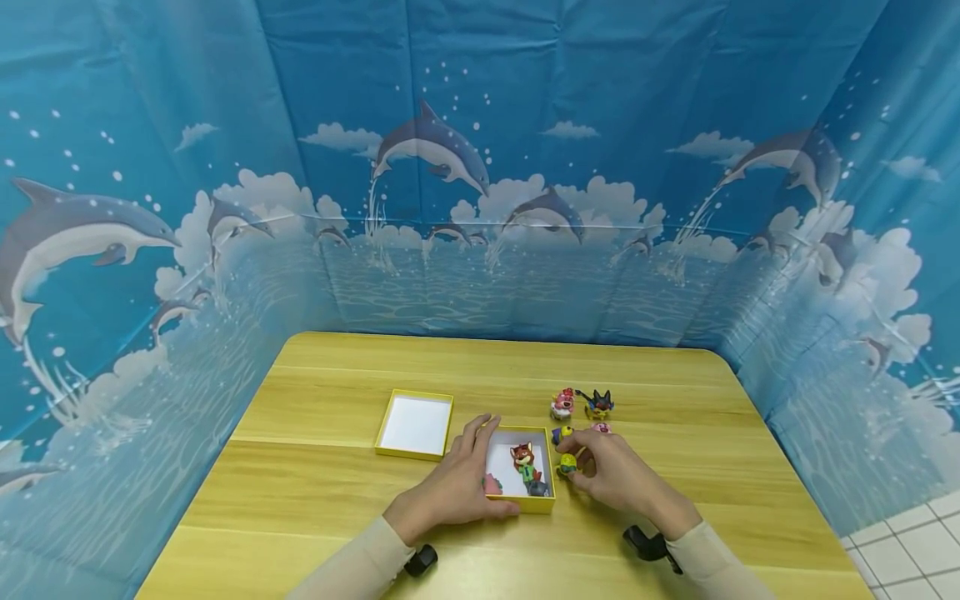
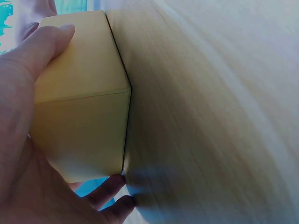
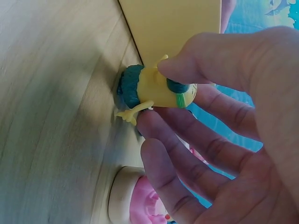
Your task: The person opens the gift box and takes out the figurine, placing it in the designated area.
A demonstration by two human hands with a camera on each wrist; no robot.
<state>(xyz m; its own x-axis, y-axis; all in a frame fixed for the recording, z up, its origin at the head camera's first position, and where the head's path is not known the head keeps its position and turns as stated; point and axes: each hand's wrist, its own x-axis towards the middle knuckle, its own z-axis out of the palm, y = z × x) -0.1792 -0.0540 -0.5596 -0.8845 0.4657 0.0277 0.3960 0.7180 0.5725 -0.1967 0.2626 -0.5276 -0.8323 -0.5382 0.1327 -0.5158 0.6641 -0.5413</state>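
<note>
My left hand [image 1: 459, 479] grips the near-left corner of an open yellow box [image 1: 538, 505], thumb on the front wall and fingers along the left side. Inside the box lie a fox figurine [image 1: 524, 460] in green and a pink piece [image 1: 491, 484], partly hidden by the hand. Just right of the box, my right hand [image 1: 618, 473] pinches a yellow figurine [image 3: 152, 84] with a dark green skirt between thumb and fingers. In the right wrist view that figurine is upright, at or very near the tabletop. A purple-and-yellow figurine [image 1: 560, 435] stands just behind it.
The box's yellow lid [image 1: 414, 423], white inside, lies behind and left. Farther back right stand a pink-and-white figurine [image 1: 562, 403] and a black-eared one [image 1: 599, 405]. A pink figurine [image 1: 601, 427] shows beyond my right hand. A dolphin curtain [image 1: 480, 275] borders the wooden table [image 1: 300, 467].
</note>
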